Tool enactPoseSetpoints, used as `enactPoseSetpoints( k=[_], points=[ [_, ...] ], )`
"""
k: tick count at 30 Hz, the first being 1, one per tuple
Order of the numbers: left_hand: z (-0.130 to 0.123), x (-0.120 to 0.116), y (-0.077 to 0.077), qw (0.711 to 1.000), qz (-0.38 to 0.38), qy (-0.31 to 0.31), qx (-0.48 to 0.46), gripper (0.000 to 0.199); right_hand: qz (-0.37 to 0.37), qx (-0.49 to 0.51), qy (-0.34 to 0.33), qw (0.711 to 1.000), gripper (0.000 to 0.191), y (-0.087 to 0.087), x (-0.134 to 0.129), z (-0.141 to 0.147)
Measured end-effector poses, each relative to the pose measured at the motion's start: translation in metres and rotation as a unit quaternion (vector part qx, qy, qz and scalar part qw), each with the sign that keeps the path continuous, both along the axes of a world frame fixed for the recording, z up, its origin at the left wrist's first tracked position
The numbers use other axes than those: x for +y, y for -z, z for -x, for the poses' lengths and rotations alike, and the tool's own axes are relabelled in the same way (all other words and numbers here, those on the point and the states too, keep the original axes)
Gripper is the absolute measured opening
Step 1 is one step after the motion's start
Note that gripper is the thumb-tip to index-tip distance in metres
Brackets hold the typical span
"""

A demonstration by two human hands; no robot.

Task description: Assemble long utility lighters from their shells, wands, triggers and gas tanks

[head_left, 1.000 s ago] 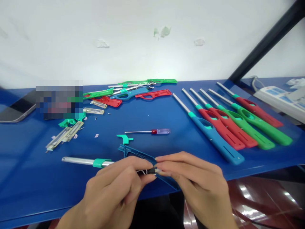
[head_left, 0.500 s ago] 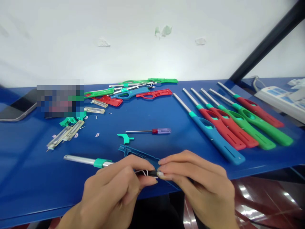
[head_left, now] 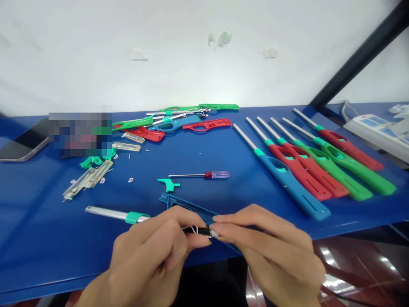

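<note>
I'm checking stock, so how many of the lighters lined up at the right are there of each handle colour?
Red lighters: 3
Green lighters: 2
Blue lighter: 1
Total: 6

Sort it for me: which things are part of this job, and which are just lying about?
Part of the job, it seems:
black part with white wires, in the left hand
white tip, in the right hand
blue half-shell
screwdriver
green trigger piece
long lighters

Just lying about:
phone
white box
</note>
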State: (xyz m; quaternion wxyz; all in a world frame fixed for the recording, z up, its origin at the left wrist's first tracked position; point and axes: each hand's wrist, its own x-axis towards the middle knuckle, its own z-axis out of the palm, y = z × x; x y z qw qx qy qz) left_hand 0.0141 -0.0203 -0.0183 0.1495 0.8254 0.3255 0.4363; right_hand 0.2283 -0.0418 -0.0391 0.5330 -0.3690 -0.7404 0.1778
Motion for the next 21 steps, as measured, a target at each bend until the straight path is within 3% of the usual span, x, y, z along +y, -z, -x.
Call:
enactPoseSetpoints(
  k=[11,17,21],
  points=[
    [0.0014,0.0,0.0004,1.0,-0.005,0.01,-0.015,0.045,-0.071,-0.026,0.031,0.997,0.024,-0.0025,0.0048,0.0034],
    [0.0002,0.0006,0.0006,1.0,-0.002,0.003,-0.021,0.045,-0.065,-0.017,0.063,0.996,0.026,-0.0056,0.0031,0.0084],
    [0.0022,0.0006,-0.0007,1.0,0.007,0.001,-0.018,0.033,-0.072,-0.033,0.053,0.995,0.027,-0.0069,0.0044,0.0056]
  ],
)
